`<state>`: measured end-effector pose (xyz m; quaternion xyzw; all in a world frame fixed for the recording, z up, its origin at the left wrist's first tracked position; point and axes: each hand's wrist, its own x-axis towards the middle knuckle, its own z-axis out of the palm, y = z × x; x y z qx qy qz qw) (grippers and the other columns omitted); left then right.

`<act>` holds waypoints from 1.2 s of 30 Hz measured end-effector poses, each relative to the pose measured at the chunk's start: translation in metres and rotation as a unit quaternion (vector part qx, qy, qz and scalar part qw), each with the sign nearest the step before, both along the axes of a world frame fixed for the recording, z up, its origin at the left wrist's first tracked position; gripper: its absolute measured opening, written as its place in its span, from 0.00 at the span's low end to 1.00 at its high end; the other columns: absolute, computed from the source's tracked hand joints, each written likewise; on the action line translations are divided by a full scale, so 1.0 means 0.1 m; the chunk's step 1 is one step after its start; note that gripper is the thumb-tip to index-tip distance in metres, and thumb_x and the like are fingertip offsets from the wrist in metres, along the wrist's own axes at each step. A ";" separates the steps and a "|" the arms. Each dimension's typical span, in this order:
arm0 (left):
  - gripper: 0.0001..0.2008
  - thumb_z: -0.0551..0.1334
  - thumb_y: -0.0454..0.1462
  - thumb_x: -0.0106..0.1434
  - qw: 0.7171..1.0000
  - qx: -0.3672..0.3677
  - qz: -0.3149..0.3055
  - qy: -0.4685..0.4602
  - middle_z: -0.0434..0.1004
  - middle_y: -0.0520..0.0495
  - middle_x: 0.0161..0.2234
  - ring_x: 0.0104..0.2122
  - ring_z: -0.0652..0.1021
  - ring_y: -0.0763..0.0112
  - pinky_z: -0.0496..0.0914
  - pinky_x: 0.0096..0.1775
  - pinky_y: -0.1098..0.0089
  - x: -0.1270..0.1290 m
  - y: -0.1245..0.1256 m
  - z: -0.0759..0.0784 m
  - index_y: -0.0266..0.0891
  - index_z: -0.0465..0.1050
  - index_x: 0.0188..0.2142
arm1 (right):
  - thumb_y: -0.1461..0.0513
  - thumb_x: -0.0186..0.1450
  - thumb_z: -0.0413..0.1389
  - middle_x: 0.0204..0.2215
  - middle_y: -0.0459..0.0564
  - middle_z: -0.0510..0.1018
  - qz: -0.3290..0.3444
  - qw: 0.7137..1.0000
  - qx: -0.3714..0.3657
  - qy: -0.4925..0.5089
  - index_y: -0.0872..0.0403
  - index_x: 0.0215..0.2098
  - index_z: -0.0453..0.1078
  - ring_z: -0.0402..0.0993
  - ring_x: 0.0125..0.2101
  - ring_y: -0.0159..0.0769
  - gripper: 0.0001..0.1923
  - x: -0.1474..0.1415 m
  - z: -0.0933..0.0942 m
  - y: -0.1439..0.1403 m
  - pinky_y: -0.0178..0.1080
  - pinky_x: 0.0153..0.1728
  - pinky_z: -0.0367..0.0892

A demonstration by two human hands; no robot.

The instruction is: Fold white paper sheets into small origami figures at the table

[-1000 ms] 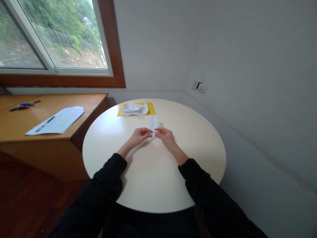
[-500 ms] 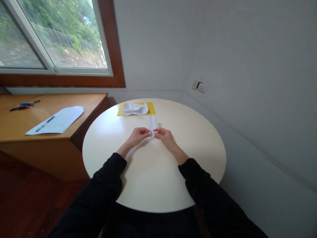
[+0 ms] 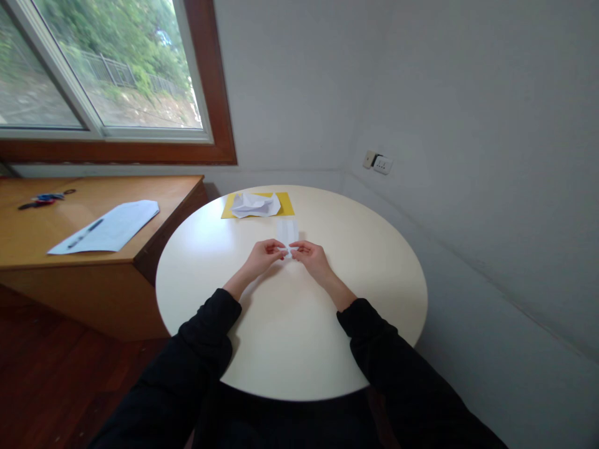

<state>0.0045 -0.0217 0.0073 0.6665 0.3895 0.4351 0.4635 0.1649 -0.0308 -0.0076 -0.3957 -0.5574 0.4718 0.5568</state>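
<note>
A narrow folded strip of white paper (image 3: 287, 231) lies on the round cream table (image 3: 374, 274), pointing away from me. My left hand (image 3: 263, 255) and my right hand (image 3: 310, 256) meet at its near end, fingertips pinching the paper from both sides. Behind it a crumpled white sheet (image 3: 255, 204) rests on a yellow sheet (image 3: 285, 203) near the table's far edge.
A wooden desk (image 3: 154, 193) stands to the left under the window, with a white paper and pen (image 3: 105, 227) and a small bunch of keys (image 3: 40, 200) on it. A grey wall with a socket (image 3: 378, 163) curves round the table's right side.
The paper strip's far end has swung slightly left and nearer. Both hands stay at its near end, barely shifted.
</note>
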 end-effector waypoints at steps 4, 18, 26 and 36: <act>0.13 0.63 0.42 0.50 1.000 0.019 0.015 0.010 0.71 0.51 0.22 0.24 0.73 0.74 0.64 0.27 0.74 0.00 0.00 -0.02 0.36 0.70 0.32 | 0.58 0.47 0.61 0.22 0.46 0.74 -0.005 1.000 0.014 -0.004 0.55 0.31 0.71 0.70 0.25 0.31 0.14 -0.02 -0.01 0.00 0.36 0.30 0.66; 0.14 0.64 0.40 0.48 0.999 0.025 0.036 0.030 0.67 0.53 0.19 0.20 0.68 0.77 0.62 0.24 0.75 0.02 0.00 -0.01 0.34 0.72 0.34 | 0.58 0.50 0.58 0.23 0.47 0.75 -0.043 0.995 0.047 -0.072 0.55 0.31 0.73 0.68 0.24 0.31 0.12 -0.03 -0.02 -0.01 0.35 0.26 0.64; 0.14 0.64 0.42 0.48 1.000 0.014 0.022 0.013 0.69 0.52 0.21 0.21 0.70 0.76 0.63 0.24 0.74 0.03 0.00 -0.02 0.34 0.71 0.33 | 0.58 0.50 0.58 0.24 0.48 0.75 -0.046 0.995 0.058 -0.073 0.55 0.30 0.73 0.69 0.24 0.32 0.11 -0.03 -0.06 0.02 0.36 0.27 0.65; 0.13 0.63 0.40 0.48 1.000 0.011 0.018 0.006 0.68 0.53 0.21 0.21 0.69 0.76 0.62 0.24 0.74 0.04 -0.03 0.01 0.35 0.70 0.31 | 0.59 0.50 0.58 0.24 0.48 0.75 -0.042 0.995 0.059 -0.072 0.55 0.29 0.72 0.69 0.24 0.32 0.10 -0.03 -0.07 0.02 0.36 0.27 0.65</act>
